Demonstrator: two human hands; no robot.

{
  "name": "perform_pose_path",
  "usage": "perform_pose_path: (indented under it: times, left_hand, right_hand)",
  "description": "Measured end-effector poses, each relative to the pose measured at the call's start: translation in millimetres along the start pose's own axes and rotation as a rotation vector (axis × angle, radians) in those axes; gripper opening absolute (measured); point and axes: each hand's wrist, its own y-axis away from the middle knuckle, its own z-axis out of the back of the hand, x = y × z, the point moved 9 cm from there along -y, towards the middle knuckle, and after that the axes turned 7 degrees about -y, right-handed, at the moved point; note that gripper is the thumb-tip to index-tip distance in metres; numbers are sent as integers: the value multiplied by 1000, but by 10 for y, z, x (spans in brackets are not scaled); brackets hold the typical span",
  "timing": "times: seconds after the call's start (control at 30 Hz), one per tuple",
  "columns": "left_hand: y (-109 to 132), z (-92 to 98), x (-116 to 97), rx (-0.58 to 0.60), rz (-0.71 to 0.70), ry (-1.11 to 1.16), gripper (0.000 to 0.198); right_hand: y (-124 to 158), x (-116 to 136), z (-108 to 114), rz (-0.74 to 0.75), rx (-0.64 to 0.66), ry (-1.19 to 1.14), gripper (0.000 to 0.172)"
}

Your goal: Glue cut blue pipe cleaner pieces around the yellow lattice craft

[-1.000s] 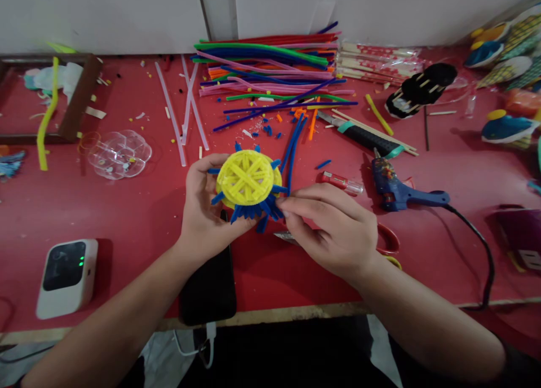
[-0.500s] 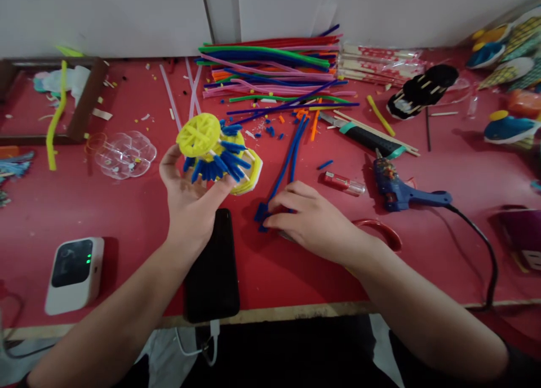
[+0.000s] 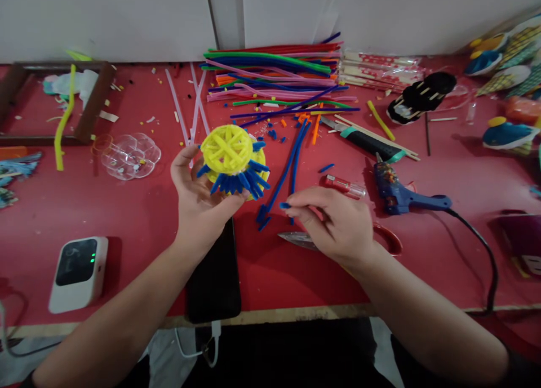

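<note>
Leftmost on the red tabletop [image 3: 139, 224] in front of you, a white device [image 3: 82, 272] shows green lights on its dark face, with a clear flower-shaped tray [image 3: 147, 146] farther back. Next comes your left hand [image 3: 194, 210], its fingers curled behind the pipe-cleaner model [image 3: 232, 161] and its thumb braced along the near side; the grip is parted only as wide as the piece it holds. The model is raised in front of you, tipped so that its top faces your view. That top is a bright yellow disc [image 3: 226, 147], its fuzzy rim crossed by spokes like a wheel, with gaps between them. Below it, short blue stems [image 3: 232, 183] stick outward in a fringe, packed tightly at the near side and sparser at the sides. A second yellow layer shows beneath, mostly covered. Your wrist passes over a black smartphone [image 3: 214, 289]. To the right lie long blue pipe cleaners [image 3: 284, 173]. Your right hand [image 3: 338, 224] has thumb and forefinger pinched on a short blue piece [image 3: 284, 205], apart from the model. Partly under that hand are the scissors [image 3: 296, 239], and farther right sits a blue glue gun [image 3: 391, 188].
</note>
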Motion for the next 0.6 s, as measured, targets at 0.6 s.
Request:
perform_pose_path:
  times: [0.6]
  left_hand:
    - [19, -177, -191, 152, -118, -27, 96]
  right_hand:
    - [65, 101, 227, -55, -249, 26, 26]
